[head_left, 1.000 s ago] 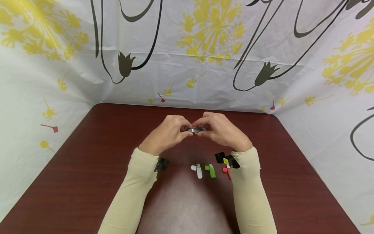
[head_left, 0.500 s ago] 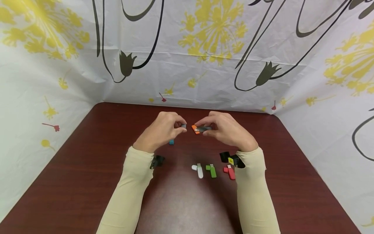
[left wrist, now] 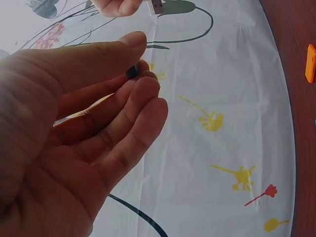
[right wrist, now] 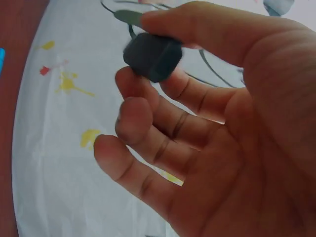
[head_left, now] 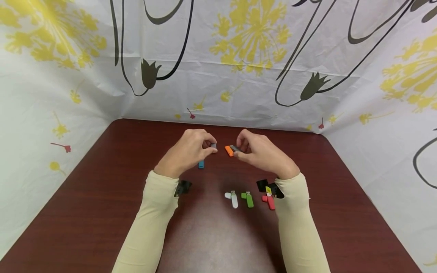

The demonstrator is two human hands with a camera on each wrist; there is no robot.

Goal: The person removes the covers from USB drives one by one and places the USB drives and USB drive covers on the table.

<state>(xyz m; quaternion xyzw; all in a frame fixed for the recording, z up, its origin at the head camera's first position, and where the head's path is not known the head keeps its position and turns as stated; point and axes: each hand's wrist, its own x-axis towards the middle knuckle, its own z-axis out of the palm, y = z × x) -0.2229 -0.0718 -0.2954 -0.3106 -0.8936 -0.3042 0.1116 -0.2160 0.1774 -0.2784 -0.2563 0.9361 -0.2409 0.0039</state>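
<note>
My left hand [head_left: 189, 151] pinches a small grey cap [head_left: 213, 145] between thumb and fingers; in the left wrist view only a dark bit of the cap [left wrist: 132, 72] shows. To the right, my right hand [head_left: 263, 155] holds a dark grey USB flash drive [head_left: 235, 148], its blunt end [right wrist: 153, 57] showing between thumb and fingers in the right wrist view. The drive's metal plug [left wrist: 155, 6] appears at the top of the left wrist view. Cap and drive are apart. Between the hands, an orange flash drive [head_left: 229, 151] lies on the table beyond.
A blue flash drive [head_left: 201, 164] lies below the left hand. Nearer stand out a white flash drive [head_left: 234, 200], a green one [head_left: 250, 201] and a red one [head_left: 271, 203], each uncapped with its cap beside it. A patterned sheet [head_left: 191, 102] hangs behind the dark table [head_left: 85, 197].
The hands have drawn apart, the cap coming off the grey flash drive with the left hand. The right hand has since turned the drive, and its forefinger has lifted.
</note>
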